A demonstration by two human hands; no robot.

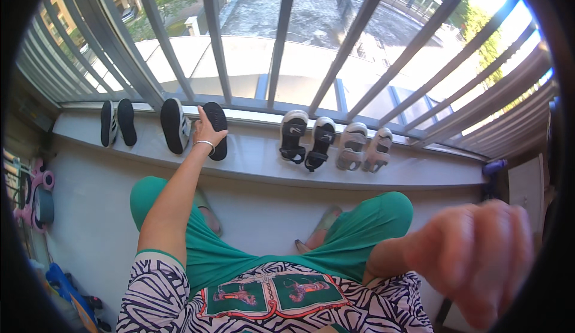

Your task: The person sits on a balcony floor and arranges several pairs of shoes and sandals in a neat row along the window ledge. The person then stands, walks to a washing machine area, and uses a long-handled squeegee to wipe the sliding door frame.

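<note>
My left hand (209,134) reaches forward to the ledge, closed on the edge of a black-soled shoe (217,120). That shoe leans upright against the railing with its sole toward me. Just left of it stands a matching shoe (172,126) with a black sole and white side. My right hand (479,255) is raised close to the camera at the lower right. It looks blurred, its fingers curled in, and I see nothing in it.
Farther left on the ledge (251,171) lean two smaller black-soled shoes (126,122). Right of centre are black-and-white sandals (293,135) and pale sandals (352,146). Metal railing bars (281,39) rise behind. A pink wheeled toy (39,195) stands at the left.
</note>
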